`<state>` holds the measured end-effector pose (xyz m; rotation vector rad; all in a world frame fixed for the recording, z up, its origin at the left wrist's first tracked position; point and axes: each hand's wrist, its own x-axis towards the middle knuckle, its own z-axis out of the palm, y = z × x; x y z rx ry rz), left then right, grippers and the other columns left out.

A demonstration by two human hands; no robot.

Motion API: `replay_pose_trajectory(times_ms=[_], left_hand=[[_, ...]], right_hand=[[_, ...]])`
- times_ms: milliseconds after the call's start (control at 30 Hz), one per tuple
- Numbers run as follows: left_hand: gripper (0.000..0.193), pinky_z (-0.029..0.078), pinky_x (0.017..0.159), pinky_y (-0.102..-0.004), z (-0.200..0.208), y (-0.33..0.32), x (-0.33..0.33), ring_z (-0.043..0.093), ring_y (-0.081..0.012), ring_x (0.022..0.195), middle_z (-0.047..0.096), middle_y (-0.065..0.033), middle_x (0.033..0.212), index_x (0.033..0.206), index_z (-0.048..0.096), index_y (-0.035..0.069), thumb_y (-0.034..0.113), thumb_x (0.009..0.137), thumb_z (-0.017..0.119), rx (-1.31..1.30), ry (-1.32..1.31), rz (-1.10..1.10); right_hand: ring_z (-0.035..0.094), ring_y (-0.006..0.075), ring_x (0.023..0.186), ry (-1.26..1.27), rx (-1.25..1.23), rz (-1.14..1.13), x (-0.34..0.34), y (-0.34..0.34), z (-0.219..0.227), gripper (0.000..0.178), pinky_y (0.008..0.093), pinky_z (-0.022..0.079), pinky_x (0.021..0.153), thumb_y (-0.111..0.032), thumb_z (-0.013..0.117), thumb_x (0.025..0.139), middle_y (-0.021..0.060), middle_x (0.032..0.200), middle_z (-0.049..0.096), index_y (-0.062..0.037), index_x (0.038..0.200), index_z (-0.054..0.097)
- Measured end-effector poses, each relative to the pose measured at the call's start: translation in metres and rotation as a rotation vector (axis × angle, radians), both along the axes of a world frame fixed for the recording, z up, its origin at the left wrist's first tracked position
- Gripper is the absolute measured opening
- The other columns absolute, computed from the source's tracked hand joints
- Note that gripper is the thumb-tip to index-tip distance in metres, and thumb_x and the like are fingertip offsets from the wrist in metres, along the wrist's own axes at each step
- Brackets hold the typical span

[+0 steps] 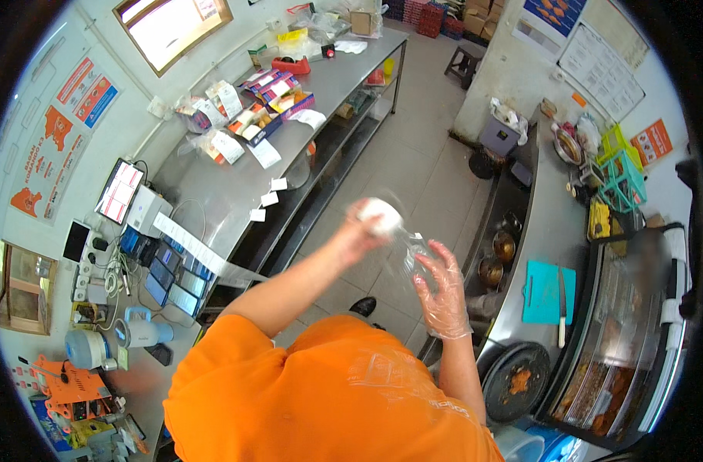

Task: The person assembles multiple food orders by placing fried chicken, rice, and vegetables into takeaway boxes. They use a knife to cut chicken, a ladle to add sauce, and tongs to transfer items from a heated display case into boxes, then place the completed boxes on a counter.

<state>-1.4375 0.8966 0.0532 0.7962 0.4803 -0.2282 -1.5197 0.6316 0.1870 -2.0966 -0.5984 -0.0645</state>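
Note:
In front of my body, above the floor, my left hand is bare and closed around a small white rounded thing, smeared by motion, perhaps a cup or tub. My right hand wears a loose transparent plastic glove. Its fingers and thumb curl around a piece of clear plastic, which looks like a thin bag and reaches toward the white thing. Motion blur hides its exact outline. Both hands are held up, away from the counters.
Paper slips and packaged boxes lie on the left steel counter, near a receipt printer and several phones. On the right counter are a turquoise cutting board, a knife, a round black pan and a glass food display.

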Motion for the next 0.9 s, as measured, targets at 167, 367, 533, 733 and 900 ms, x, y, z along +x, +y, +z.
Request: replay_pose_trajectory(times_ms=[167,367,533,733,900], left_hand=[[0.091,0.066,0.103,-0.0605,-0.021,0.245,0.219,0.062,-0.0454,0.14,0.056,-0.0204,0.155,0.167,0.025,0.018,0.028,0.101,0.087,0.071,-0.134,0.673],[0.08,0.063,0.099,-0.0561,-0.145,0.305,0.262,0.067,-0.0464,0.132,0.062,-0.0274,0.154,0.167,0.036,0.001,0.034,0.103,0.071,0.932,0.407,0.471],[0.048,0.057,0.106,-0.0489,-0.173,0.046,0.168,0.068,-0.0272,0.131,0.071,-0.0104,0.145,0.151,0.064,0.008,0.024,0.106,0.071,1.017,0.221,-0.718],[0.037,0.057,0.1,-0.0409,-0.036,-0.259,0.155,0.069,-0.0203,0.124,0.069,-0.0044,0.143,0.148,0.064,0.011,0.017,0.111,0.068,0.613,-0.251,-1.188],[0.032,0.056,0.101,-0.0359,0.018,-0.425,0.187,0.071,-0.0195,0.121,0.073,-0.0062,0.141,0.142,0.068,0.007,0.013,0.11,0.07,0.688,-0.808,-1.467]], right_hand=[[0.059,0.0385,0.146,0.201,0.054,-0.08,0.039,-0.007,0.001,0.037,0.0513,0.049,0.121,-0.013,0.075,0.103,0.0168,0.158,0.057,-0.0068,0.139,0.073],[0.063,0.0403,0.138,0.306,-0.081,-0.251,0.023,-0.085,-0.054,0.032,0.0487,0.054,0.114,-0.014,0.075,0.103,0.0191,0.147,0.065,-0.004,0.134,0.074],[0.067,0.042,0.128,0.367,-0.151,-0.477,-0.023,-0.168,-0.103,0.029,0.0503,0.055,0.109,-0.023,0.071,0.108,0.0201,0.134,0.071,-0.0022,0.127,0.075],[0.07,0.0429,0.117,0.318,-0.122,-0.704,-0.037,-0.254,-0.131,0.027,0.0528,0.057,0.104,-0.007,0.066,0.098,0.0187,0.124,0.073,-0.0038,0.123,0.076],[0.069,0.0418,0.126,0.242,-0.052,-0.941,-0.025,-0.327,-0.121,0.041,0.0512,0.055,0.111,0.007,0.061,0.092,0.018,0.131,0.073,-0.0071,0.127,0.078]])
